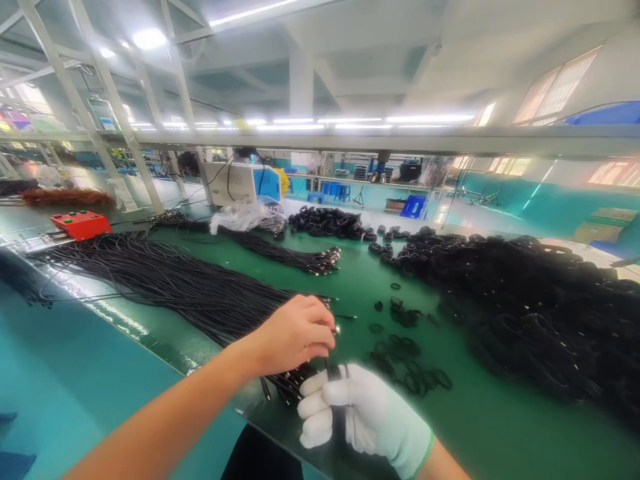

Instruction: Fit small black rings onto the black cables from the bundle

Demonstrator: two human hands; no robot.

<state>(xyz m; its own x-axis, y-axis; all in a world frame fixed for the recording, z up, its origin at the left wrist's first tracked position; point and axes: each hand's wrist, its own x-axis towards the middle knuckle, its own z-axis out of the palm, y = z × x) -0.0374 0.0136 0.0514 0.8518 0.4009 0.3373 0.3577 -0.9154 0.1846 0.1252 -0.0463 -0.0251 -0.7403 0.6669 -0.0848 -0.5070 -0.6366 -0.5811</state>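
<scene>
My bare left hand [299,333] is closed in a pinch just above my right hand. A short dark length of cable shows between its fingertips and the other hand. In a white glove, my right hand [357,410] is wrapped round a coiled black cable [339,423], whose strands run side by side through the fist. Under and behind my left hand lies a long bundle of black cables [200,280], its metal-tipped ends gathered near the wrist. A second bundle [280,253] stretches across the green tabletop [360,280] behind it.
Loose black rings [413,373] lie beyond my right hand. A large heap of black coils [525,300] covers the table's right side. At the left stands a red box with buttons [80,225]. Clear plastic bags [250,217] lie before a white and blue machine [243,183].
</scene>
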